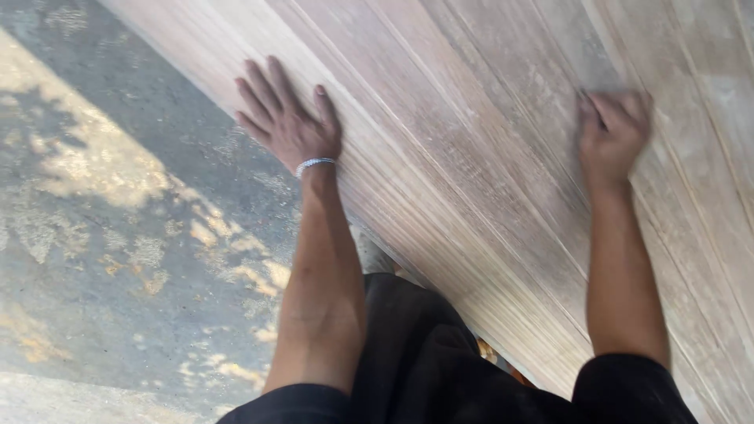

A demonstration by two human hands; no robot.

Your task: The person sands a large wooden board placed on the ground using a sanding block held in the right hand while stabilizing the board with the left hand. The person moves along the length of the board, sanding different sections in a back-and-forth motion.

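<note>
A large pale wooden panel (487,141) with long grooves and mouldings fills the upper right and runs diagonally across the view. My left hand (287,118) lies flat on its left edge, fingers spread, a silver bracelet on the wrist. My right hand (613,129) rests on the panel's surface further right; it is blurred, its fingers curled, and I cannot tell whether something is under them.
Grey concrete ground (118,220) with patches of sunlight lies to the left of the panel. My dark trousers (424,361) show at the bottom, close against the panel's lower edge.
</note>
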